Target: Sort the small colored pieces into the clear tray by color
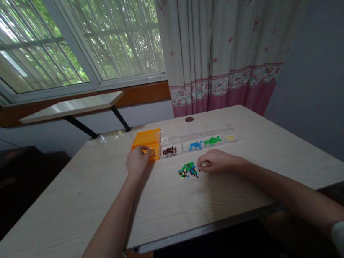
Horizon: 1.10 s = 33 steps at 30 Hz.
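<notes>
My left hand (138, 161) is over the orange box (147, 137), its fingers pinched together above small tan pieces (153, 152) inside. What those fingers hold, if anything, is too small to make out. On the table lies a loose pile of mixed small pieces (188, 170) in green, blue, brown and pale yellow. Just right of that pile, my right hand (211, 161) has its fingers curled in a pinch; a tiny dark piece may be at the fingertips. Behind the pile, clear boxes hold brown pieces (169, 151), blue pieces (195, 146), green pieces (213, 140) and a few yellow pieces (230, 137).
The pale wooden table (158, 215) has a round brown cable hole (189, 119) near its back edge. A small raised shelf (74, 107) on black legs stands at the back left. Beyond are a window and a floral curtain (212, 47).
</notes>
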Each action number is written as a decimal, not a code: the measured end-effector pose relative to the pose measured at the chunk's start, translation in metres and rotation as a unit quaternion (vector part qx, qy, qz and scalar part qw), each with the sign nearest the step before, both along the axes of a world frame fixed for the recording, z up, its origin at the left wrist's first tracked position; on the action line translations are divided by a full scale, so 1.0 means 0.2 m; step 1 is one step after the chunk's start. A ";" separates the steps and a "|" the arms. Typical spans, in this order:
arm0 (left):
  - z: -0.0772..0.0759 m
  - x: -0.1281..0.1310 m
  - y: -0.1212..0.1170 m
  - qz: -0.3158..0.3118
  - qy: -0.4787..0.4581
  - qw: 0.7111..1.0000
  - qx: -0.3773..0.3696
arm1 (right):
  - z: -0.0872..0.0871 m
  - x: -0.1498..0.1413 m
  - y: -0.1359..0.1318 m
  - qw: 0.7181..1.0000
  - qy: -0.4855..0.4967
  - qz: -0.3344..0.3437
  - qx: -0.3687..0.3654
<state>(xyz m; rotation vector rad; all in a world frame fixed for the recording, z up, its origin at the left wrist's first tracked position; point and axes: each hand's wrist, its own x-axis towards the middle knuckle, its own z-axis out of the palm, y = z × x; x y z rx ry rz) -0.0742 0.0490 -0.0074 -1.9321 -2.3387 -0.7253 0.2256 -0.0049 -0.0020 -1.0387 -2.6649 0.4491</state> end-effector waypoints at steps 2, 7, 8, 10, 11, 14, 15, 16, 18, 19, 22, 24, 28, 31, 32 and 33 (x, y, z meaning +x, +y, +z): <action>0.00 0.01 -0.01 -0.008 0.007 1.000 -0.002 | 0.00 0.00 0.00 1.000 0.008 -0.004 -0.005; 0.02 0.05 -0.04 -0.074 -0.016 0.995 0.059 | -0.02 -0.01 0.01 0.996 0.073 -0.048 -0.023; 0.02 0.07 -0.05 -0.107 -0.030 0.991 0.075 | -0.02 -0.02 0.01 0.993 0.093 -0.063 -0.025; 0.02 0.12 -0.09 -0.190 -0.058 0.976 0.091 | -0.05 -0.04 0.01 0.986 0.135 -0.093 -0.034; 0.02 0.16 -0.11 -0.231 -0.071 0.966 0.089 | -0.06 -0.05 0.02 0.981 0.155 -0.107 -0.043; 0.01 0.28 -0.19 -0.356 -0.080 0.929 0.061 | -0.11 -0.09 0.04 0.964 0.212 -0.135 -0.088; 0.01 0.31 -0.22 -0.380 -0.076 0.920 0.060 | -0.13 -0.10 0.04 0.957 0.231 -0.138 -0.105; 0.02 0.34 -0.24 -0.403 -0.073 0.911 0.057 | -0.14 -0.11 0.05 0.951 0.249 -0.139 -0.122; 0.02 0.39 -0.27 -0.435 -0.064 0.896 0.053 | -0.16 -0.13 0.06 0.936 0.285 -0.138 -0.155; 0.02 0.40 -0.28 -0.445 -0.061 0.892 0.051 | -0.17 -0.13 0.06 0.927 0.302 -0.139 -0.171; 0.01 0.42 -0.28 -0.458 -0.059 0.886 0.045 | -0.17 -0.15 0.07 0.907 0.341 -0.142 -0.203; 0.01 0.41 -0.28 -0.458 -0.067 0.885 0.044 | -0.17 -0.15 0.07 0.901 0.350 -0.142 -0.213; -0.01 0.42 -0.27 -0.438 -0.101 0.892 0.039 | -0.18 -0.15 0.07 0.899 0.352 -0.141 -0.216; -0.01 0.43 -0.27 -0.413 -0.152 0.898 0.022 | -0.19 -0.15 0.07 0.900 0.354 -0.136 -0.215; -0.01 0.43 -0.27 -0.407 -0.171 0.897 0.011 | -0.19 -0.15 0.07 0.900 0.355 -0.136 -0.214; -0.01 0.43 -0.27 -0.404 -0.188 0.895 0.001 | -0.18 -0.15 0.07 0.901 0.355 -0.135 -0.212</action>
